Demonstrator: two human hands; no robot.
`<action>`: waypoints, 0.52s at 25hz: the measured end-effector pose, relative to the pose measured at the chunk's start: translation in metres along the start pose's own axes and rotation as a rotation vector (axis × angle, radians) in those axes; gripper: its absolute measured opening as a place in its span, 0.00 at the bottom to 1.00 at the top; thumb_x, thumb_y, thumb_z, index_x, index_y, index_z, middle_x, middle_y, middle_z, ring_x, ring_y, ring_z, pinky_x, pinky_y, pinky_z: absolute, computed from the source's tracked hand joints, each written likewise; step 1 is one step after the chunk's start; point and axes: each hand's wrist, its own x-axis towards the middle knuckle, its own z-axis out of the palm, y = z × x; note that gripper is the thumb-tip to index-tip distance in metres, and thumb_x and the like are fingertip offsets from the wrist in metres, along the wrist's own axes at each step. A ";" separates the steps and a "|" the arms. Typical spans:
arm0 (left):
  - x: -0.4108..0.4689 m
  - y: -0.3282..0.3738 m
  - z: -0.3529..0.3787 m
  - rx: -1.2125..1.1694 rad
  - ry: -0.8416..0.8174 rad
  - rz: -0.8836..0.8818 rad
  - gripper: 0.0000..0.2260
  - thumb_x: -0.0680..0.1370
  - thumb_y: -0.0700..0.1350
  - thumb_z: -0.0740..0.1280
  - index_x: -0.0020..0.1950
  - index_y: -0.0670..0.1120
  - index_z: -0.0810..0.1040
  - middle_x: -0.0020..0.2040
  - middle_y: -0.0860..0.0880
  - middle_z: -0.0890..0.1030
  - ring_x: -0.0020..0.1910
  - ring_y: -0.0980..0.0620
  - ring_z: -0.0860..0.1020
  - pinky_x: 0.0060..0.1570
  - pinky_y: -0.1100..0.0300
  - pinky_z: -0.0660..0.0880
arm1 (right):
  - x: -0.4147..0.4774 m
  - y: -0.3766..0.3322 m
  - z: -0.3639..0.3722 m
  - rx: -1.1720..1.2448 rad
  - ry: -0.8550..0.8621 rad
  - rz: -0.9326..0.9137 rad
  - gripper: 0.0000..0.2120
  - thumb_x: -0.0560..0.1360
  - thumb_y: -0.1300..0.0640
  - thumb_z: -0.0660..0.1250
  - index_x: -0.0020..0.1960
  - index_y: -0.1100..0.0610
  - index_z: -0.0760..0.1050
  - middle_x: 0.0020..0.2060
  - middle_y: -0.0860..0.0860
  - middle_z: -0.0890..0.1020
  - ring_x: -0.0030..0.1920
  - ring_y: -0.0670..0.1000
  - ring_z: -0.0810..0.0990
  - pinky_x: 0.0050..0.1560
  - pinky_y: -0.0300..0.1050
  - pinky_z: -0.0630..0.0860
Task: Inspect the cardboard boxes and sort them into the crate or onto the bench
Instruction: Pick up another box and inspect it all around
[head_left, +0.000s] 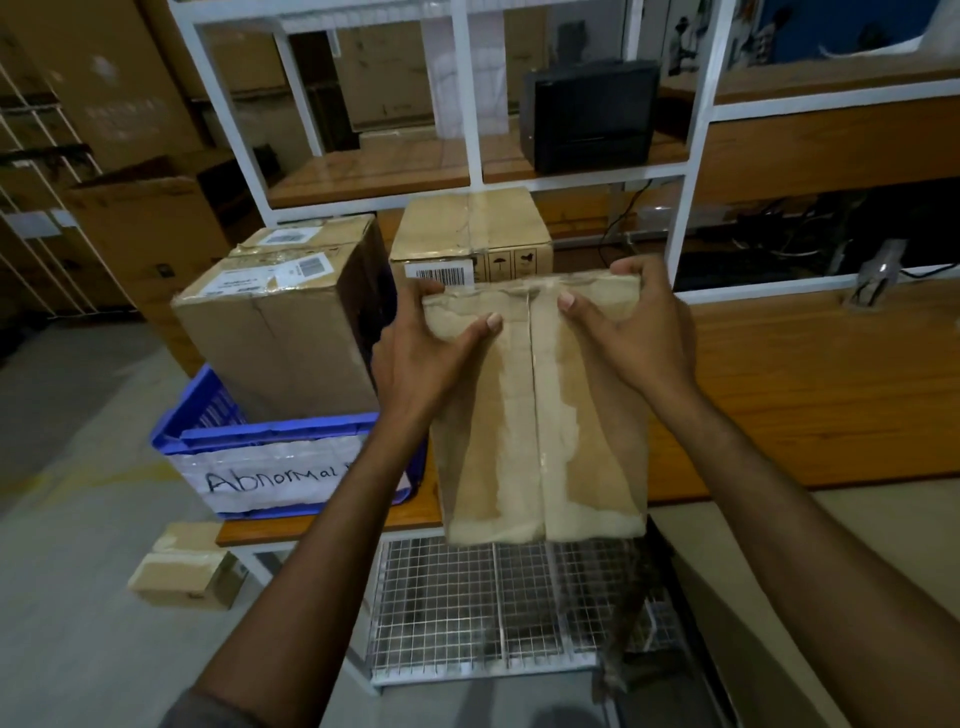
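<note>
Your left hand (415, 364) and right hand (636, 343) grip the box (540, 426) by its far corners. It points lengthwise away from you, with the crate (270, 434) beside your left hand and the bench (779, 389) to your right.

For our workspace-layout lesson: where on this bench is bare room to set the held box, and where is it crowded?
Bare: the bench top right of the held box, below the white frame. Crowded: the left end, where the blue crate holds a large box and a barcoded box stands beside it.
</note>
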 end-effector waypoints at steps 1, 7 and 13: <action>-0.002 -0.004 0.004 0.003 -0.019 -0.020 0.32 0.71 0.71 0.73 0.67 0.59 0.68 0.68 0.49 0.79 0.64 0.47 0.80 0.59 0.41 0.81 | -0.002 0.005 0.005 -0.004 -0.018 0.011 0.32 0.71 0.31 0.73 0.66 0.47 0.69 0.56 0.43 0.76 0.56 0.49 0.79 0.48 0.48 0.79; -0.002 0.002 0.020 0.006 0.031 -0.073 0.35 0.71 0.77 0.68 0.67 0.56 0.67 0.66 0.52 0.80 0.63 0.48 0.81 0.60 0.46 0.79 | -0.004 0.008 0.015 -0.011 0.028 0.041 0.33 0.70 0.30 0.73 0.67 0.46 0.68 0.54 0.41 0.76 0.54 0.48 0.79 0.51 0.54 0.81; -0.026 -0.017 0.024 -0.076 -0.077 -0.098 0.51 0.69 0.69 0.76 0.82 0.61 0.49 0.79 0.47 0.70 0.72 0.40 0.74 0.66 0.46 0.71 | -0.031 0.033 0.021 0.150 -0.115 0.210 0.46 0.68 0.41 0.80 0.76 0.50 0.59 0.60 0.44 0.74 0.60 0.49 0.76 0.46 0.37 0.72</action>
